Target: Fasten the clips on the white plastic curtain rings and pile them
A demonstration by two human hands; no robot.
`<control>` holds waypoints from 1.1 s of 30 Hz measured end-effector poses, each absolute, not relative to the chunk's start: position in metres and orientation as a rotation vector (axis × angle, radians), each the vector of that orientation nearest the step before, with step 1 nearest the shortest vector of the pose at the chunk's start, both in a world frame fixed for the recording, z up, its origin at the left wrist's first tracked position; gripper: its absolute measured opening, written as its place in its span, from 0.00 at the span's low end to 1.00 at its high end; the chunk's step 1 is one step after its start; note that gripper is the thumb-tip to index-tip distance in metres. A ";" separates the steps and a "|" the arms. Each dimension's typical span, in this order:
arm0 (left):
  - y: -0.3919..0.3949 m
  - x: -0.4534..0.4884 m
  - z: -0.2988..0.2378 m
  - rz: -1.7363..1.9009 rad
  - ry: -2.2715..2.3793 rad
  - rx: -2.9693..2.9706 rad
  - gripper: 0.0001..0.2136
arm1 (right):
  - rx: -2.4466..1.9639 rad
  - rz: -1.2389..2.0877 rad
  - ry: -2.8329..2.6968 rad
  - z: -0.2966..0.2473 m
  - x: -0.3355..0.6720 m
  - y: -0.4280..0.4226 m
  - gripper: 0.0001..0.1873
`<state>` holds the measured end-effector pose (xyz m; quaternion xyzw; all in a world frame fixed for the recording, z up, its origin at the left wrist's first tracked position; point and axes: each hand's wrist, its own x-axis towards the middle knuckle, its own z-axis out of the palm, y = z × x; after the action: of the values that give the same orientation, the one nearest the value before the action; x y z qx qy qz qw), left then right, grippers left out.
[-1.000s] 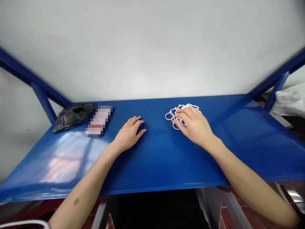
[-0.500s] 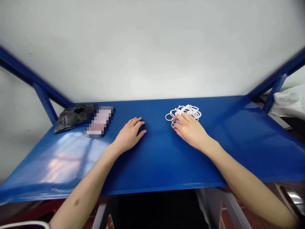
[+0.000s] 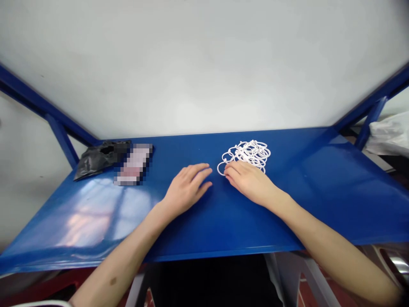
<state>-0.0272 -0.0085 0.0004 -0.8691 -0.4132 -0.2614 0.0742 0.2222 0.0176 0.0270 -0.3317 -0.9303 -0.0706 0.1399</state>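
Note:
A heap of white plastic rings lies on the blue table, right of centre. My right hand rests just in front of the heap, its fingertips pinched on one white ring drawn out to the left of the pile. My left hand lies flat on the table with fingers stretched toward that ring, a short gap left of it, holding nothing.
A crumpled black bag and a blurred pinkish flat packet lie at the back left. Blue frame struts rise at both ends. A white plastic bag sits beyond the right end. A white wall stands behind.
My right hand slid off the top of the ring heap toward me and left, dragging one ring out. My left hand moved right, closer to that ring.

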 end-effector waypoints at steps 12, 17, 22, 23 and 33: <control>-0.013 -0.011 0.001 -0.644 -1.072 -2.534 0.14 | -0.697 -0.128 -2.679 0.013 0.203 0.010 0.14; -0.012 -0.010 0.002 -0.609 -1.126 -2.473 0.13 | -0.756 -0.221 -2.603 0.008 0.195 0.008 0.14; 0.004 -0.036 0.003 -0.676 -1.356 -2.459 0.11 | -0.934 -0.216 -2.418 0.008 0.207 0.027 0.16; 0.008 -0.045 0.002 -0.673 -1.448 -2.431 0.11 | -1.017 -0.246 -2.402 0.008 0.212 0.034 0.17; 0.019 -0.066 -0.003 -0.751 -1.669 -2.353 0.12 | -1.167 -0.304 -2.461 0.001 0.240 0.063 0.09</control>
<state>-0.0656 0.0192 -0.0027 -0.7868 -0.5580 -0.2512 0.0801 0.2396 0.0634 0.0014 -0.4172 -0.8801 -0.1086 0.1990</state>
